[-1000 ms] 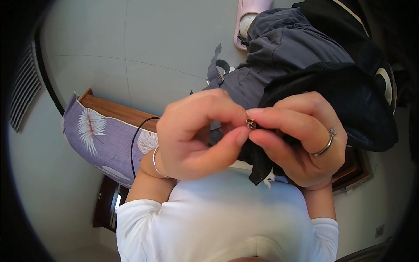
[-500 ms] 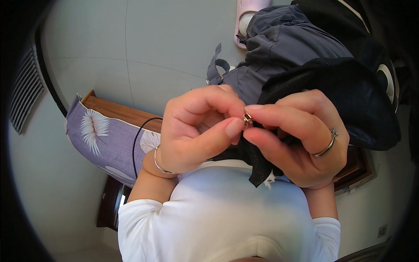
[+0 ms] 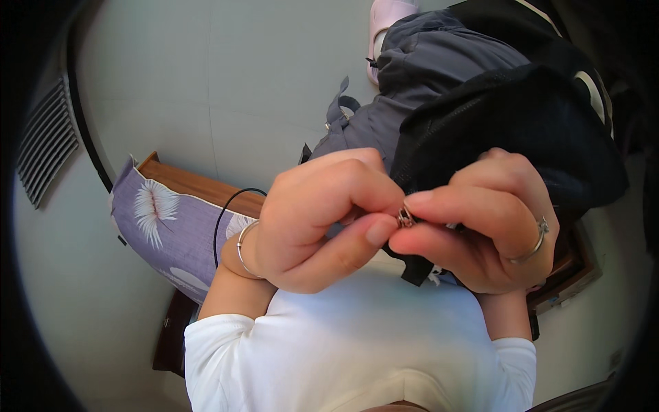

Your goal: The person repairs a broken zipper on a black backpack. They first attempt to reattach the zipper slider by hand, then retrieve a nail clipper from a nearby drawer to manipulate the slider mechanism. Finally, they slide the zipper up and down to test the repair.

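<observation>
Pale grey floor [image 3: 151, 82] fills the upper left of the frame; a white shirt [image 3: 343, 343] occupies the lower center. Grey trousers [image 3: 439, 75] extend toward the top edge, with black cloth [image 3: 508, 123] spread across them at right and a strip of it hanging below the right-hand fingers. A purple cover [image 3: 206, 250] with white feather shapes lies at left, beside a brown wooden edge [image 3: 199, 187]. Near the center, the left hand [image 3: 322, 223] and right hand [image 3: 491, 223] face each other, each curled with thumb and forefinger brought together. A slatted vent [image 3: 47, 144] stands at far left; a pink slipper [image 3: 384, 24] shows at the top. The left wrist bears a bracelet [image 3: 239, 247], the right hand a ring [image 3: 539, 240]. Smallest, a metal piece [image 3: 406, 218], just right of center, is pinched between both hands' fingertips.
</observation>
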`<action>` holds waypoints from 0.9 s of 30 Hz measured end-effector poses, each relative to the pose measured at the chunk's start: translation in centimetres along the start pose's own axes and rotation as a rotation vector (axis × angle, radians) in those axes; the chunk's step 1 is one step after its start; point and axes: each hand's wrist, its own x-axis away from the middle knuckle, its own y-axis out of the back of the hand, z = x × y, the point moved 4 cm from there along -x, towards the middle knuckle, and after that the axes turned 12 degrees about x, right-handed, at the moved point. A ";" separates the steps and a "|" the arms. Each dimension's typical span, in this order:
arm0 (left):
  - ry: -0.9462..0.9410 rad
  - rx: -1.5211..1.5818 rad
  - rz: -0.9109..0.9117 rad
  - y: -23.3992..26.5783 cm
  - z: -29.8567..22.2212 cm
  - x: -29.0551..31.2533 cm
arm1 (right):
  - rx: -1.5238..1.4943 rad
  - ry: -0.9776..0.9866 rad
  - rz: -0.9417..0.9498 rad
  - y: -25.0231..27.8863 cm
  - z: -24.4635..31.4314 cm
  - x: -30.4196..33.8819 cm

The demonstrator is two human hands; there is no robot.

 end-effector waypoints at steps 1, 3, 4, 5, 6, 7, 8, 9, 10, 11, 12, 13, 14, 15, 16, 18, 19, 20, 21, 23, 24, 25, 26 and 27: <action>-0.021 -0.007 0.023 -0.6 -0.4 0.1 | 0.049 0.164 0.042 0.6 0.5 -0.2; -0.041 -0.016 0.073 -1.7 -1.2 0.2 | 0.120 0.493 0.108 1.9 1.4 -0.3; -0.052 -0.018 0.100 -2.3 -1.5 0.4 | 0.124 0.498 0.132 2.5 1.9 0.2; -0.025 -0.005 0.124 -2.8 -1.8 0.5 | 0.107 0.448 0.099 3.0 2.5 0.5; 0.006 0.009 0.155 -3.3 -2.0 0.6 | 0.093 0.394 0.061 3.5 3.0 1.1; 0.036 0.023 0.185 -3.9 -2.3 0.6 | 0.058 0.287 -0.036 3.5 3.6 1.7; 0.028 0.010 0.213 -4.5 -2.6 0.6 | 0.033 0.225 -0.089 4.0 3.8 2.4; 0.021 -0.005 0.236 -5.1 -3.0 0.6 | 0.002 0.166 -0.141 4.2 4.0 3.1; 0.013 -0.021 0.259 -5.7 -3.4 0.6 | -0.016 0.153 -0.148 4.6 4.0 3.7; 0.013 -0.075 0.276 -6.2 -3.8 0.8 | -0.029 0.146 -0.147 5.0 4.4 4.2; 0.014 -0.131 0.294 -6.7 -4.2 0.9 | -0.043 0.137 -0.150 5.3 4.6 4.7; 0.014 -0.188 0.312 -7.3 -4.6 1.1 | -0.056 0.129 -0.151 5.6 4.8 5.2; 0.002 -0.218 0.322 -7.9 -5.1 1.3 | -0.060 0.139 -0.161 5.9 5.2 5.6; -0.008 -0.251 0.332 -8.4 -5.4 1.5 | -0.060 0.144 -0.175 6.2 5.4 6.0; -0.019 -0.284 0.341 -9.0 -5.8 1.6 | -0.060 0.148 -0.188 6.5 5.8 6.4; -0.004 -0.281 0.363 -9.9 -6.2 1.8 | -0.049 0.155 -0.218 7.2 6.4 7.2; 0.005 -0.279 0.375 -10.4 -6.3 1.8 | -0.052 0.158 -0.233 7.6 6.5 7.5; -0.017 -0.292 0.401 -10.9 -6.5 1.7 | -0.056 0.162 -0.250 7.9 6.7 7.9; -0.039 -0.303 0.427 -11.4 -6.6 1.6 | -0.059 0.165 -0.265 8.3 6.9 8.2; -0.062 -0.345 0.476 -12.5 -6.9 1.4 | -0.068 0.164 -0.284 9.1 7.2 8.9; -0.063 -0.375 0.498 -12.9 -7.2 1.4 | -0.076 0.157 -0.288 9.4 7.1 9.2; -0.063 -0.405 0.521 -13.4 -7.2 1.4 | -0.084 0.149 -0.291 9.7 7.1 9.6; -0.066 -0.399 0.517 -13.8 -7.2 1.4 | -0.101 0.132 -0.288 10.0 7.1 10.0; -0.086 -0.415 0.516 -14.2 -7.1 1.5 | -0.124 0.116 -0.292 10.4 7.1 10.3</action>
